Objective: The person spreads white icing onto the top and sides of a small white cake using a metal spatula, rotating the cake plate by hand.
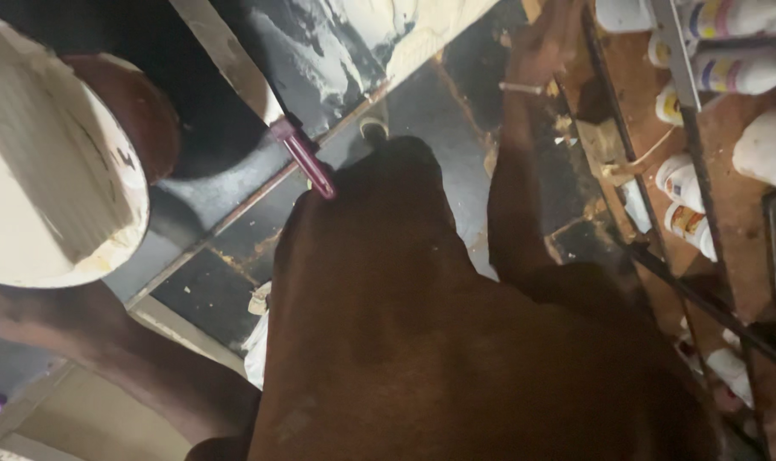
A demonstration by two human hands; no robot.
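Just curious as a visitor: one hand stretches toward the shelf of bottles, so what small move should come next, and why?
Probably ease the right hand rightward onto the shelf: it hovers just short of the white bottles, while the left hand holds the plaster-coated board.

I can't see most of the floor (439, 111); my own torso (456, 341) blocks the mid & lower frame. Left hand (119, 119) sits mostly behind the white tub (46, 154), which is cut at the left edge, so grip unclear. Right hand (546, 43) is dim, cropped at the top; fingers not readable. Purple tool (303, 158) has its lower end behind my body. Bottles (729, 68) at right are blurry, cut at the edge.
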